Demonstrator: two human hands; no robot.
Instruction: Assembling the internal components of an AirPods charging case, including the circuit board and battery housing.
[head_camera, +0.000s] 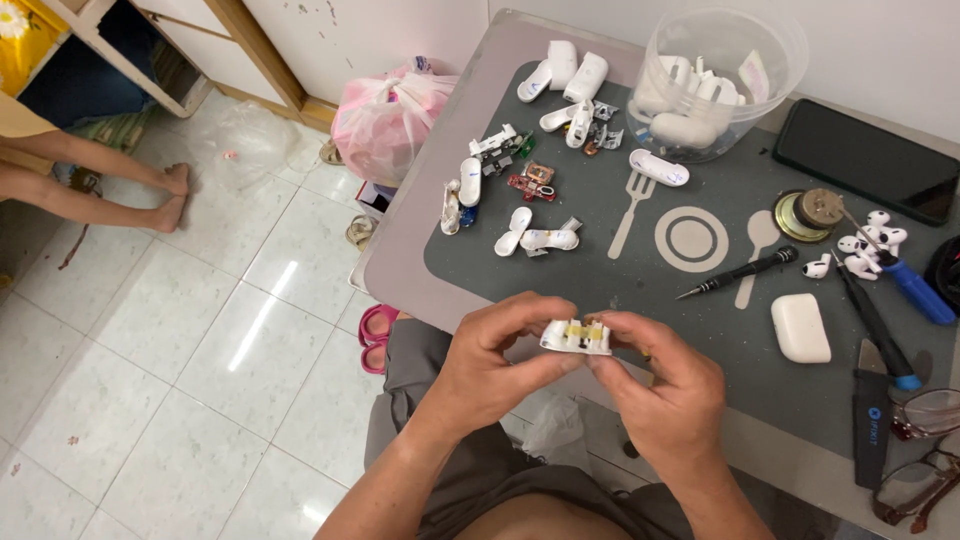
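Note:
My left hand (495, 360) and my right hand (660, 385) together pinch a small opened white earbud case part (576, 337) with yellowish innards, held just off the near edge of the grey mat (650, 270). On the mat beyond lie several broken-open white case shells and small circuit pieces (520, 185). A whole white earbud case (800, 327) rests to the right of my hands, and a black screwdriver (740, 271) lies above it.
A clear plastic tub (715, 80) of white case parts stands at the back. Right side: black phone (865, 160), loose earbuds (865, 245), blue-handled tools (915, 290), a pry tool (870, 415), glasses (925, 450). A pink bag (390, 115) and another person's legs (100, 180) are on the floor at left.

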